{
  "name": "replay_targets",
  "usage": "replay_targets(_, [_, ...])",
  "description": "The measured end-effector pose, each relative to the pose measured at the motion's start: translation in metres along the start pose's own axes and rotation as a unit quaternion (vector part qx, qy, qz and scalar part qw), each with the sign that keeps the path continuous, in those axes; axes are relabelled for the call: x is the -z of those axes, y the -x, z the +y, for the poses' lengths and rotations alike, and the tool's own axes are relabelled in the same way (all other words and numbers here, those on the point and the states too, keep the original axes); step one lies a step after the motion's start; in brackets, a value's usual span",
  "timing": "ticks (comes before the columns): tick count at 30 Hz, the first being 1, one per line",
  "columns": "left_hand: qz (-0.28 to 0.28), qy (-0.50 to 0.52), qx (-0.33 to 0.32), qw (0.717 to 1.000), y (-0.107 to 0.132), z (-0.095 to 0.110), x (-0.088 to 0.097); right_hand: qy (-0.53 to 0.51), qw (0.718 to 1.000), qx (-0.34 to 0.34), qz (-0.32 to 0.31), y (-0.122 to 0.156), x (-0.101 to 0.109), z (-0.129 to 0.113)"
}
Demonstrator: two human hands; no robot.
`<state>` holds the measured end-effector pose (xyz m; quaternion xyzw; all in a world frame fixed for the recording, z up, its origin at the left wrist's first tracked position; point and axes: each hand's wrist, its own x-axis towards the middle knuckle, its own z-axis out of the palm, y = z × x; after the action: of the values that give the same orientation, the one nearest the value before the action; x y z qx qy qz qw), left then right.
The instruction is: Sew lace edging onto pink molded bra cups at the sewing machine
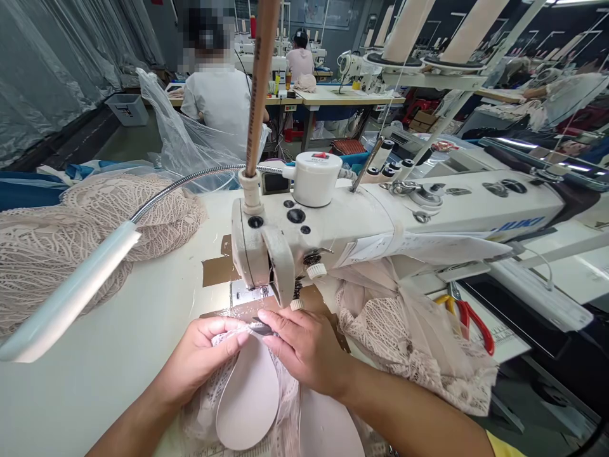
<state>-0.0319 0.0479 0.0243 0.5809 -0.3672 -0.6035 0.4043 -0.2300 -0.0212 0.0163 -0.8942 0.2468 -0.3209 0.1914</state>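
My left hand (212, 352) pinches the upper edge of a pale pink lace garment (288, 387) between thumb and fingers. In my right hand (307, 343) is a small dark-bladed tool, which looks like thread snips (261, 330), its blades at the fabric edge beside my left fingertips. Below my hands hangs a smooth teardrop-shaped bra cup (250, 397) on the lace. A second cup (326, 425) lies partly under my right forearm. Just beyond my hands stands the white sewing machine (361, 216), its needle area (263, 292) over the plate.
Lace fabric (133, 216) is heaped at the left, under a lamp (71, 292) on a flexible neck. More lace (409, 330) lies right of the machine, beside red-handled scissors (478, 327). Thread cones (409, 32) stand above. Ahead, a person in white (216, 108) sits facing away.
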Motion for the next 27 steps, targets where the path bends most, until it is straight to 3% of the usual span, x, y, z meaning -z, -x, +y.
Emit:
replay_targets(8, [-0.013, 0.051, 0.017, 0.998, 0.0026, -0.0023, -0.0014, 0.012, 0.999, 0.036, 0.026, -0.0004, -0.0007, -0.0007])
replay_targets(12, [-0.029, 0.064, 0.019, 0.997, 0.0006, -0.0032, -0.0019, -0.059, 0.993, 0.076, 0.072, 0.0015, 0.0005, 0.0012])
replay_targets(14, [-0.027, 0.069, 0.020, 0.997, -0.0006, -0.0030, -0.0024, -0.095, 0.991, 0.060, 0.077, 0.0016, 0.0013, 0.0021])
replay_targets(21, [-0.034, 0.089, 0.033, 0.995, -0.0012, -0.0015, -0.0031, -0.128, 0.992, -0.004, 0.007, 0.0005, 0.0014, 0.0027])
replay_targets(27, [-0.036, 0.051, 0.007, 0.998, -0.0027, -0.0041, -0.0005, -0.107, 0.992, -0.038, -0.061, -0.0003, -0.0019, 0.0019])
